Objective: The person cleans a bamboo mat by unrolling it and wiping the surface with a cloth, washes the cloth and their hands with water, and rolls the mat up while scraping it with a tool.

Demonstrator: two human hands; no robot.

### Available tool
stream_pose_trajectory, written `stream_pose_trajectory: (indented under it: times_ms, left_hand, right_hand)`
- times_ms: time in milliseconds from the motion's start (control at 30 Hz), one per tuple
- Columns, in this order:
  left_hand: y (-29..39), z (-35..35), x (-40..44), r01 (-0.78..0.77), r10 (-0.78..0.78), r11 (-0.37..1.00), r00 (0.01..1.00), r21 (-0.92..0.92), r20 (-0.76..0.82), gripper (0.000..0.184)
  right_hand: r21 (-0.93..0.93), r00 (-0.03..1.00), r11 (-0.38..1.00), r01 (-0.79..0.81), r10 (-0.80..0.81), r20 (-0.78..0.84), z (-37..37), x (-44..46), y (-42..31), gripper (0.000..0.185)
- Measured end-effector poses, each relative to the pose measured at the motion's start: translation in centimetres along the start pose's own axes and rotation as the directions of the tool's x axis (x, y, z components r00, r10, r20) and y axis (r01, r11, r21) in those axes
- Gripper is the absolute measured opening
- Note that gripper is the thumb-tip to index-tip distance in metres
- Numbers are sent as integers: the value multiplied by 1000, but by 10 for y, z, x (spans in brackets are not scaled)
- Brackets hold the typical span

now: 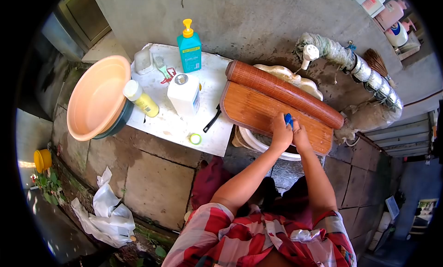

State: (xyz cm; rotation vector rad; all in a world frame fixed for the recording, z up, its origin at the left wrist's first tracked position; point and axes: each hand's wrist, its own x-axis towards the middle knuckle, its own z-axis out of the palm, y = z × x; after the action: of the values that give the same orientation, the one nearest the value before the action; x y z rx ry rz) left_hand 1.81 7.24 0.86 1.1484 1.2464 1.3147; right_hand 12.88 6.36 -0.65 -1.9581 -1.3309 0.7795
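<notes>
Over a brown bamboo-look mat (258, 108), my left hand (281, 134) and my right hand (301, 137) are close together. Both are closed around a small blue object (288, 120); its kind is mostly hidden by my fingers. The far side of the mat is rolled into a long tube (286, 91), while the near part lies flat under my hands. Beneath the mat, a white basin rim (251, 140) shows along the near edge.
A white table (159, 128) stands left, bearing a teal pump bottle (190, 54), a white jug (182, 98), a yellow bottle (143, 101) and a black-handled tool (212, 118). Beyond are a peach tub (99, 98), a wrapped pipe (364, 73) and a white tap (310, 54).
</notes>
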Motion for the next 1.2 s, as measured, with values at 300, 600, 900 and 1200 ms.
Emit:
stream_pose_trajectory:
  times_ms: [300, 600, 900, 1200]
  left_hand:
    - [38, -110, 53, 9, -23, 997, 984, -77, -177, 25]
    - [39, -268, 31, 166, -325, 909, 857, -383, -400, 43]
    - [16, -275, 22, 174, -364, 865, 864, -471, -349, 41]
    - [34, -290, -3, 319, -449, 871, 827, -374, -339, 44]
  right_hand:
    - [83, 888, 886, 456, -447, -110, 36, -52, -116, 45]
    - [-433, 803, 680, 591, -445, 397, 146, -79, -158, 32]
    - [-551, 779, 551, 627, -417, 469, 181, -62, -145, 28]
    - [-625, 872, 608, 489, -332, 360, 188, -72, -127, 29]
